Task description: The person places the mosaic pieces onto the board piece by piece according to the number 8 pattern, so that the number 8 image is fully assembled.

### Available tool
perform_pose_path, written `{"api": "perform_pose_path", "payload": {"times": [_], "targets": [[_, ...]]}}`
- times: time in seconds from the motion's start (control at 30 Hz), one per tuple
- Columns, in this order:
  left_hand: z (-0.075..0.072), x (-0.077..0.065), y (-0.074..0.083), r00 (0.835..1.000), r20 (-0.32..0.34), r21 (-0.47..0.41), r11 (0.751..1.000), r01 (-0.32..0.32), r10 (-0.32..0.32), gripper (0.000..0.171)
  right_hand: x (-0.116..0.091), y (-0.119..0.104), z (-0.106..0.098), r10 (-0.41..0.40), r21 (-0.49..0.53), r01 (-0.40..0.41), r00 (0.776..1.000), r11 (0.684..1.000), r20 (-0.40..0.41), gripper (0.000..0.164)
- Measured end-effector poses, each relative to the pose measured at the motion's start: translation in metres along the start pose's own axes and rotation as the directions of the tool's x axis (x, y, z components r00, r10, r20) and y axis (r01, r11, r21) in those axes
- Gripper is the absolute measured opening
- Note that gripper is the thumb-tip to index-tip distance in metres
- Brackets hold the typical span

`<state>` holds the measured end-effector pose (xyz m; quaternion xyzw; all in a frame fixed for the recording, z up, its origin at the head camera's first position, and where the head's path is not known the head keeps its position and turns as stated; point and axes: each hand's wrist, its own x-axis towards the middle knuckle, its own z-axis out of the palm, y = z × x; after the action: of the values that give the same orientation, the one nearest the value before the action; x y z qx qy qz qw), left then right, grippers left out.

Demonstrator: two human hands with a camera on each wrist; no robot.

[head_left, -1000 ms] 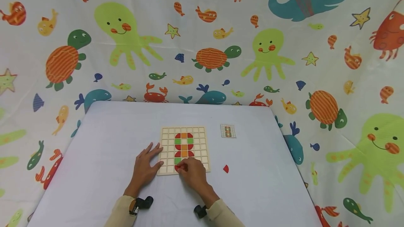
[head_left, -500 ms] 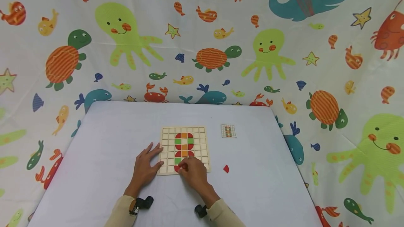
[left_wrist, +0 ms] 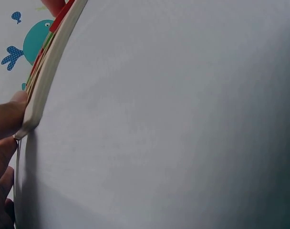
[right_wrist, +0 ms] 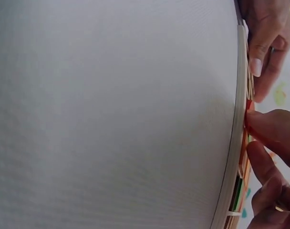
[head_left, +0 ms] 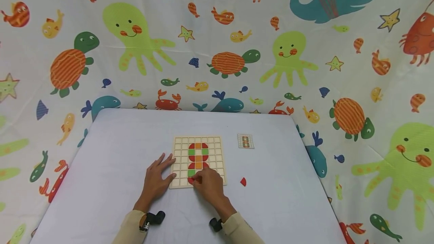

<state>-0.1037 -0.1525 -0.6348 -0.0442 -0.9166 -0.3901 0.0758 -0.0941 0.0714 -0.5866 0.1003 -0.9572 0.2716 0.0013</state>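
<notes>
A square wooden grid board (head_left: pixel 179 161) lies on the table, its middle columns filled with red, orange and green pieces. My left hand (head_left: pixel 156 178) rests at the board's left edge with fingers spread; in the left wrist view its thumb (left_wrist: pixel 9 114) touches the board's rim. Over the board's lower edge, my right hand (head_left: pixel 209 185) has curled fingers and pinches a red quarter-circle piece (head_left: pixel 190 180) in a bottom-row cell, below a green square (head_left: pixel 191 173). The right thumb (right_wrist: pixel 271 129) touches that red piece in the right wrist view. The right hand hides the cells beside it.
A loose red quarter-circle piece (head_left: pixel 243 181) lies on the white table right of the board. Farther back is a small pattern card (head_left: pixel 245 141) with a coloured grid. A sea-animal cloth (head_left: pixel 217 29) hangs behind the table.
The red piece sits slightly lower and flatter in its cell than a second ago, with the right fingers still on it. The left hand has stayed in place.
</notes>
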Motion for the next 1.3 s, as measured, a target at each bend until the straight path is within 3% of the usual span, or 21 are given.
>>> {"api": "perform_pose_path", "payload": {"times": [0.2, 0.4, 0.73, 1.13, 1.3], "targets": [[0.000, 0.000, 0.000, 1.000, -0.004, 0.000, 1.000, -0.010, 0.010, 0.058, 0.002, 0.001, -0.001, -0.029, -0.051, 0.030, 1.000, 0.998, 0.003, 0.012], [0.001, -0.001, -0.002, 1.000, -0.016, 0.009, 1.000, -0.022, 0.022, 0.059, 0.007, -0.003, 0.002, -0.068, -0.035, 0.067, 0.998, 0.997, -0.015, 0.015], [0.001, -0.001, 0.002, 0.999, -0.026, -0.006, 1.000, -0.027, 0.027, 0.058, 0.008, -0.006, 0.007, -0.066, -0.026, 0.067, 0.997, 0.997, 0.046, 0.012], [0.000, -0.001, 0.003, 0.999, -0.018, -0.006, 1.000, -0.026, 0.026, 0.058, 0.011, -0.007, 0.007, -0.179, -0.132, 0.185, 0.982, 0.974, 0.056, 0.007], [0.000, -0.002, 0.002, 0.999, -0.025, 0.001, 1.000, -0.029, 0.029, 0.058, 0.012, -0.007, 0.008, -0.167, -0.163, 0.173, 0.985, 0.971, 0.052, 0.010]]}}
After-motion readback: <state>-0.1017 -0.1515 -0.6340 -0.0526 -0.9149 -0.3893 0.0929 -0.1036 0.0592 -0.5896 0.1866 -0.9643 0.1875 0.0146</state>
